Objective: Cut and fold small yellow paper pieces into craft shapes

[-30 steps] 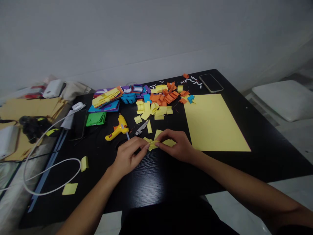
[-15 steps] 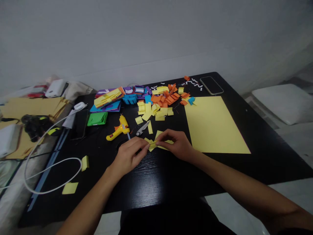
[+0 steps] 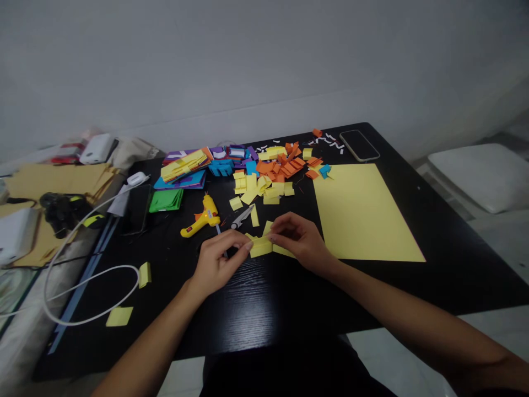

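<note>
Between my fingertips, near the middle of the black table, is a small creased yellow paper piece (image 3: 261, 247). My left hand (image 3: 219, 260) pinches its left end with thumb and index finger. At its upper right edge, my right hand (image 3: 301, 242) pinches it the same way. Other yellow pieces lie just behind and beneath it, partly covered by my right hand. Beyond my hands are small scissors (image 3: 242, 218) and a narrow yellow strip (image 3: 254, 215). A yellow glue gun (image 3: 202, 216) lies behind my left hand.
Folded yellow pieces (image 3: 249, 184) and orange pieces (image 3: 285, 166) are heaped at the back. A large yellow sheet (image 3: 367, 212) lies right, a phone (image 3: 359, 145) behind it. Green papers (image 3: 166, 200), a looped white cable (image 3: 134, 268) and a dark phone (image 3: 138, 209) are left.
The yellow piece between my hands now shows a wider, flatter face toward me. My right hand has shifted slightly to the right, and the camera view has moved a little.
</note>
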A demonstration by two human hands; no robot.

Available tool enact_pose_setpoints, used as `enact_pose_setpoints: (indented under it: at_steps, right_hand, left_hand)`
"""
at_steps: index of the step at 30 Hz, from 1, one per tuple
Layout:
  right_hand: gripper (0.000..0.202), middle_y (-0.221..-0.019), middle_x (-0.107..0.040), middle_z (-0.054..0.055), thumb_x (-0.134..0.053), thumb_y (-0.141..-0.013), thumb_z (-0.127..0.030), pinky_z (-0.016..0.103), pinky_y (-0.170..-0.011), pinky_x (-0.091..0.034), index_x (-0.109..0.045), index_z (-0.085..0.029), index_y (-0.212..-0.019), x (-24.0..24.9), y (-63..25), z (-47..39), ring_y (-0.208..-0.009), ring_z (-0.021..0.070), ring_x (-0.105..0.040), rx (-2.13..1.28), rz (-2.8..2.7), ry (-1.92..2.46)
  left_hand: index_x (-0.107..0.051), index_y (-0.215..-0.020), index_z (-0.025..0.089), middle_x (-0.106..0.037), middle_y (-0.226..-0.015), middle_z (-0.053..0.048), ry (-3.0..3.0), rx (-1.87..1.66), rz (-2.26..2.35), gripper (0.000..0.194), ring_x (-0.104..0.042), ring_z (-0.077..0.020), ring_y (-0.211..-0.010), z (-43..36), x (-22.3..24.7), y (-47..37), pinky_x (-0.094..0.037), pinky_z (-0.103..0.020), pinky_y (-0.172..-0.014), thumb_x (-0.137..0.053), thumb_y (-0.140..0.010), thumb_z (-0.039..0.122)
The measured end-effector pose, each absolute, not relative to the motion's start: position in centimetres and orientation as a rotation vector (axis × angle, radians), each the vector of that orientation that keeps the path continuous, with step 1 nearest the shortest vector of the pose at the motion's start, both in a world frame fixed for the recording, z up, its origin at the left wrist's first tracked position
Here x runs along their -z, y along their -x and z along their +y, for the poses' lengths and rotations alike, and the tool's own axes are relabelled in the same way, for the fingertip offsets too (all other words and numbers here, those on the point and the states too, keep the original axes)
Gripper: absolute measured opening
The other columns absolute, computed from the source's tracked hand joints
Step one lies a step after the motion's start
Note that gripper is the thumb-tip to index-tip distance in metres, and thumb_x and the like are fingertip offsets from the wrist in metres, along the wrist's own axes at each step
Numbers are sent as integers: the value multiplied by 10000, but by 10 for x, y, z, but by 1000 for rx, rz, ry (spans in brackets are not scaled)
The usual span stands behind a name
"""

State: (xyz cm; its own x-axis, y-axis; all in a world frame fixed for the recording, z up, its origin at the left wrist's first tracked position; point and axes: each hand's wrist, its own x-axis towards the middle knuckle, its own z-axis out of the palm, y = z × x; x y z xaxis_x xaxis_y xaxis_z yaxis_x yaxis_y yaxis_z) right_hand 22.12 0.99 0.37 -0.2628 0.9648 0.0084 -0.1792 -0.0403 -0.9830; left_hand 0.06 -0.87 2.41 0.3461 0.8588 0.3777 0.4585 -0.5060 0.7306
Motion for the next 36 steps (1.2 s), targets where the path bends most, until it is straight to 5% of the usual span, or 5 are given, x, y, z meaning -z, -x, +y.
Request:
enact_pose_setpoints:
  at_steps: [4,12,26,36]
  right_hand:
    - [300,-936,-745,43,-826,-787,-381,336,-858,-571,-702,-210,-1000,-2,-219,10,-897,176,-711,-1576,-1257,938]
    - [305,-707,-692,-14,-885,-698,-405,286,-711,-578,-697,-168,-735,1,-218,12,-667,140,-706,-1740,-1240,1047]
    - [345,-678,-722,15,-877,-703,-437,258,-655,-579,-729,-136,-781,2,-218,13,-633,140,-728,-1849,-1138,1073]
    - [331,-692,-746,37,-840,-752,-421,260,-669,-606,-691,-130,-809,3,-218,14,-645,145,-740,-1913,-1092,1041]
  left_hand:
    - [-708,-838,166,-704,-757,-26,-1996,-1049,1190,105,-627,-129,-673,-9,-23,-3,-504,-231,-654,-656,-925,191]
    - [-708,-801,150,-680,-667,-14,-1775,-1014,1231,163,-604,-114,-595,-7,-20,-6,-476,-209,-583,-667,-916,258]
    - [-658,-779,138,-665,-622,-3,-1348,-790,1154,293,-618,-114,-552,-3,-19,-9,-516,-231,-592,-656,-905,402]
    - [-636,-662,127,-620,-583,1,-1218,-702,1099,431,-556,-88,-458,-4,-17,-10,-480,-201,-442,-713,-850,507]
